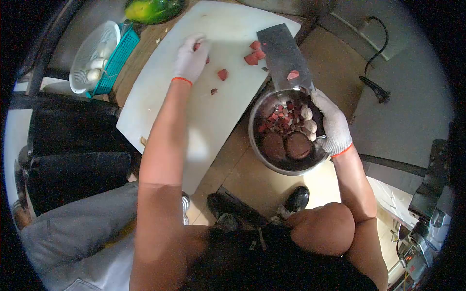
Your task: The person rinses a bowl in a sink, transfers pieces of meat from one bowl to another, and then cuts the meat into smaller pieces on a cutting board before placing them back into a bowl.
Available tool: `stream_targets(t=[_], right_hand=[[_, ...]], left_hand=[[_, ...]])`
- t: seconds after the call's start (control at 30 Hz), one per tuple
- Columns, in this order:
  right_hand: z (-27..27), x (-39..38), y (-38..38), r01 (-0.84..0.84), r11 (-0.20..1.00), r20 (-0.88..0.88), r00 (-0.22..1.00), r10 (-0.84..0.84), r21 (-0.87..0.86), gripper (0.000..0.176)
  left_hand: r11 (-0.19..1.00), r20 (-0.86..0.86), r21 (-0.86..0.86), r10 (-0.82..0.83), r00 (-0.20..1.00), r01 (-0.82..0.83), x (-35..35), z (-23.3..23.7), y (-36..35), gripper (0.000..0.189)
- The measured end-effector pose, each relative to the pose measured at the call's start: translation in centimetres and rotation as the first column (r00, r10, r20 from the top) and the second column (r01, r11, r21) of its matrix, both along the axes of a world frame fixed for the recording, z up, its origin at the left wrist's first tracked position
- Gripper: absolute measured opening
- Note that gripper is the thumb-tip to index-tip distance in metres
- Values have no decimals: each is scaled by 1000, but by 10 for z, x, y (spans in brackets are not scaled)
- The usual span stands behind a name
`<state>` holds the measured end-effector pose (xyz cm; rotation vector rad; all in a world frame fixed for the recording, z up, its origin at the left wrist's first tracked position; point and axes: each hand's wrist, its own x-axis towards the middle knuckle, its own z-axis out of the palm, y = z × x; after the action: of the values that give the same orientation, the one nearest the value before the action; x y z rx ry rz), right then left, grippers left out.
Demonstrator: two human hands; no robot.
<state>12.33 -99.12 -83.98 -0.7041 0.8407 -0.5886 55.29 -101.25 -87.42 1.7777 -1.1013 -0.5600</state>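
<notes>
Red diced pieces (274, 116): loose in a metal bowl (291, 171), near right of the white board (213, 116); two dark round slabs (298, 146) lie on their near side. Right hand (335, 123): gloved, orange cuff, fingers closed round the handle of a cleaver (285, 51), over the bowl's right side; broad blade pointing far, one red scrap (292, 74) upon it. Red chunks (222, 74): several on the board, a cluster just left of the blade. Left hand (191, 58): gloved, orange cuff, fingers curled about a red piece, board's far left. Teal basket (114, 68), white colander (74, 72): far left, side by side. Green-and-yellow fruit (153, 10): farthest, left.
</notes>
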Motion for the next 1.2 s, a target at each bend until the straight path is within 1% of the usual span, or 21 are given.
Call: stream_targets(t=[0.03, 0.1, 0.13, 0.23, 0.27, 0.33, 0.4, 0.43, 0.5, 0.63, 0.7, 0.73, 0.83, 0.9, 0.93, 1.0, 1.03, 1.07, 1.1, 1.17, 1.2], right_hand=[[-1, 6, -1, -2, 1000, 3, 1000, 2, -2, 27], [0, 20, -2, -59, 998, 33, 998, 59, -11, 25], [6, 31, 1, -74, 997, 34, 997, 73, 19, 24], [-1, 51, 3, -142, 989, 47, 989, 144, -33, 24], [-4, 56, 5, -143, 989, 47, 989, 144, -30, 24], [-12, 66, 5, -172, 985, 20, 985, 172, -10, 26], [-10, 75, 5, -200, 980, 19, 980, 199, 19, 27], [-10, 77, 6, -227, 972, 15, 974, 226, 57, 28], [-13, 81, 12, -226, 973, 31, 974, 225, 48, 30], [-17, 81, 17, -298, 954, 37, 954, 297, 20, 30], [-16, 79, 22, -328, 944, 64, 943, 326, 16, 30], [-14, 77, 26, -330, 944, 65, 942, 328, 17, 30], [-8, 56, 36, -266, 964, 36, 964, 265, 19, 37], [-9, 32, 34, -270, 954, -77, 962, 261, -132, 37], [-9, 21, 33, -248, 950, -103, 967, 232, -192, 38], [-11, -9, 35, -197, 951, -175, 972, 157, -239, 40], [-8, -20, 41, -141, 956, -147, 983, 106, -256, 40], [-13, -34, 44, -122, 953, -197, 978, 67, -278, 40], [-21, -46, 47, -101, 947, -234, 972, 29, -305, 40], [-45, -64, 50, -63, 949, -254, 967, -18, -309, 41], [-53, -72, 52, -27, 949, -252, 966, -55, -313, 41]], left_hand=[[1000, 3, -2, 2, 1000, -2, -6, -4, 0, 44], [974, 310, -190, -58, 949, 121, -13, -16, 0, 43], [974, 316, -192, -57, 947, 123, -14, -15, 0, 43], [968, 219, -248, 10, 976, 46, -23, -3, 6, 41], [993, 215, -107, -23, 976, 46, -19, -2, 3, 42], [998, 210, 31, -52, 976, 46, -18, -5, 5, 43], [993, 452, 5, -109, 886, 120, -33, -2, 15, 60], [992, 454, 8, -116, 883, 127, -42, 0, 21, 60], [999, 226, -42, 5, 974, 5, -66, 8, 37, 55], [990, 276, -144, 48, 960, -8, -93, -8, 50, 50], [974, 166, -215, 110, 980, -73, -114, 0, 53, 48], [964, 397, -265, 128, 909, -20, -110, -17, 46, 49], [902, 584, -422, 193, 789, 92, -155, -13, 44, 54], [892, 565, -430, 143, 813, 142, -191, 5, 48, 59], [855, 571, -489, 161, 805, 176, -204, 2, 43, 61], [806, 519, -554, 136, 844, 210, -231, -8, 35, 56], [762, 485, -605, 123, 866, 231, -243, -14, 25, 53], [745, 523, -620, 157, 838, 247, -253, -24, 16, 43], [744, 498, -625, 149, 854, 235, -267, -37, 10, 43], [767, 549, -595, 167, 819, 243, -286, -56, 3, 37], [794, 523, -556, 104, 846, 247, -292, -64, 6, 36]])
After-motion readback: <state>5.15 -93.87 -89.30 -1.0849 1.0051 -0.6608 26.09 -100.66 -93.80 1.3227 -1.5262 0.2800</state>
